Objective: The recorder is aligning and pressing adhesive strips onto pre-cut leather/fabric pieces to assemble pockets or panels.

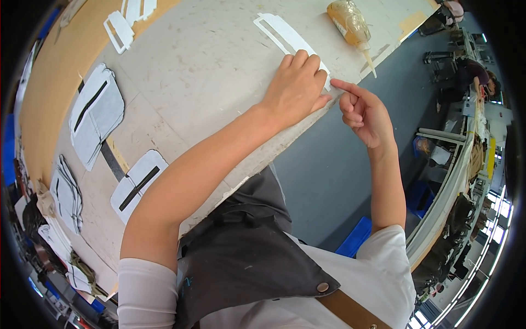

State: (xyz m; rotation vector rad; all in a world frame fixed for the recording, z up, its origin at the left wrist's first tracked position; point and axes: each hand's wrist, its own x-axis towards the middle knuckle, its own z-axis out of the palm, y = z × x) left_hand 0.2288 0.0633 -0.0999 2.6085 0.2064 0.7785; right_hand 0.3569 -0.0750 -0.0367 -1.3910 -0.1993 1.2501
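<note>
I am looking down on a wide pale worktop (pixel 208 71) that is curving across most of the view. My left hand (pixel 296 88) is lying flat on a long white strip (pixel 285 38) near the worktop's edge, fingers together and pressing down, pinching nothing. My right hand (pixel 364 112) is hovering just off the edge, beside the left; its forefinger is pointing at the strip's near end and the other fingers are curling in, holding nothing. I cannot quite tell whether that fingertip is touching the strip.

The risk, as I am judging it: the strip is sitting right at the edge, so if the flat hand is easing off, the strip may be sliding or tipping over the side. A push from the forefinger could also be skewing it.

A glue bottle (pixel 350 27) is lying on its side just beyond the hands, nozzle toward the edge; a careless sweep could be knocking it. Grey and white cut pieces (pixel 96 112) with dark slots are lying well apart to the left, and more white frames (pixel 119 30) are sitting at the far side. Nothing is standing between the hands and the strip.
</note>
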